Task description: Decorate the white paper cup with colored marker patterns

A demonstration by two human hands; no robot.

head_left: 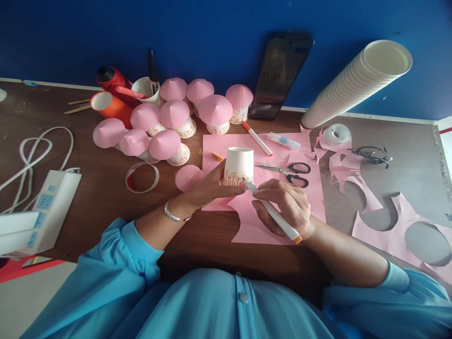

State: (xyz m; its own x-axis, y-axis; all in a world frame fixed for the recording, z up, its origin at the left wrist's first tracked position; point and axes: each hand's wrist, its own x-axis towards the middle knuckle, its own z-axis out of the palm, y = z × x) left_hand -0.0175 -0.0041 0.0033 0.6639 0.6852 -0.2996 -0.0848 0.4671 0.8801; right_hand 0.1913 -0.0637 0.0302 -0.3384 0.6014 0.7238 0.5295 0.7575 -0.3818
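Note:
A white paper cup [240, 162] rests in my left hand [212, 181], whose fingers wrap round its side and lower edge. Orange-red flower drawings with yellowish marks run along the lower part of the cup. My right hand [284, 205] grips a white marker pen [275, 219] with an orange end, its tip at the cup's drawn band. Beneath both hands lies a pink paper sheet [219, 202]. Just behind the right hand are scissors [296, 174] with black handles, an orange-capped marker [257, 139] and a small glue bottle [284, 140].
Several drawn cups with pink cone tops [175, 114] stand at the back left. A phone [280, 75] leans on the blue wall beside a tall cup stack [356, 82]. Right lie pink scraps [374, 226], tape [336, 135] and glasses [372, 155]; left, a power strip [52, 207].

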